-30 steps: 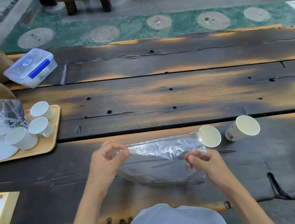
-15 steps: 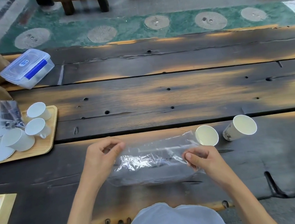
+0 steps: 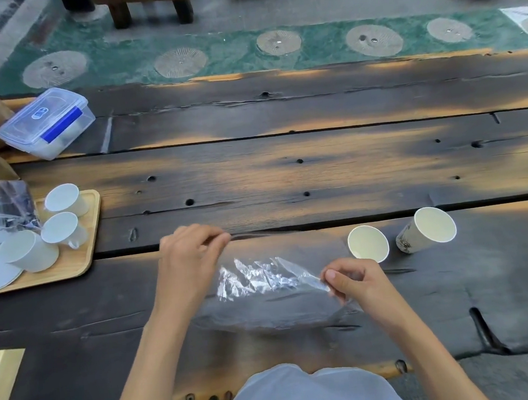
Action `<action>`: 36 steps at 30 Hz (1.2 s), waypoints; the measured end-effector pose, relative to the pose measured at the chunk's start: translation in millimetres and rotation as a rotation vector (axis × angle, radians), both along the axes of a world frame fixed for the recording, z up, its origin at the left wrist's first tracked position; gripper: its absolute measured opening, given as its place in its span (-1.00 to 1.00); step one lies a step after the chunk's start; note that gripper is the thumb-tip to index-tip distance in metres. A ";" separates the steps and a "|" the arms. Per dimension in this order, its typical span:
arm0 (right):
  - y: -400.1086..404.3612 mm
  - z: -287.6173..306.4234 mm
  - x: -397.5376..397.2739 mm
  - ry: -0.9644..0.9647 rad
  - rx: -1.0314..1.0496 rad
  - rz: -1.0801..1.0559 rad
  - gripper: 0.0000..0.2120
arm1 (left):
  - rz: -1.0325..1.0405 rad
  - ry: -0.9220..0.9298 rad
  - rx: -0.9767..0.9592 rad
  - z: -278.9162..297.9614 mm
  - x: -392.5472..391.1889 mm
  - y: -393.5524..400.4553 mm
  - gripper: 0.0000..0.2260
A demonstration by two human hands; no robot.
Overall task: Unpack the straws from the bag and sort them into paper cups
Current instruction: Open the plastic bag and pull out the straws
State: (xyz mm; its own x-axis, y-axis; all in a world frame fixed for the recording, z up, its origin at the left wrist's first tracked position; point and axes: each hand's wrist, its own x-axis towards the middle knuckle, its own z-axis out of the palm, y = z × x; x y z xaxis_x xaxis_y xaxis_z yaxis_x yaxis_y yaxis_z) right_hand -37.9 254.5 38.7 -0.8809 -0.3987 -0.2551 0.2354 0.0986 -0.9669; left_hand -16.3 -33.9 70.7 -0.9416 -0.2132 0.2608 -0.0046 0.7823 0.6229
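The bench (image 3: 317,169) is rough, dark charred wood, cracked and matt. The bag (image 3: 263,282) is thin clear plastic, crinkled and glossy. Two paper cups (image 3: 368,244) at three o'clock look smooth and matt. At nine o'clock a pale smooth wooden tray (image 3: 80,263) holds matt white cups. At ten o'clock sits a glossy clear plastic box (image 3: 46,123).
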 end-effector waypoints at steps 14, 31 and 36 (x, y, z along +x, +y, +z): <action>-44.5 28.1 4.7 -0.468 -0.857 -0.254 -0.78 | 0.488 -0.627 1.584 -113.3 28.7 67.0 -0.35; 50.2 69.0 -45.3 0.127 -0.204 -0.231 -0.42 | 0.215 -0.322 1.440 -92.5 28.0 -6.3 -0.87; 29.7 71.7 -56.8 0.276 0.043 -0.196 -0.46 | 0.198 -0.283 1.343 -82.4 32.5 -12.9 -0.80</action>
State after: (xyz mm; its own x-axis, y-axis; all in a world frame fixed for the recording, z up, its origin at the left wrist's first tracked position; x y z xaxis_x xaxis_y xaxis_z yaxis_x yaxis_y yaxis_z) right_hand -94.7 284.2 110.4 -0.9778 -0.2093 -0.0090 -0.0163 0.1191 -0.9928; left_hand 16.2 -46.8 -11.7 -0.8522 -0.2814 -0.4412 -0.2950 -0.4381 0.8492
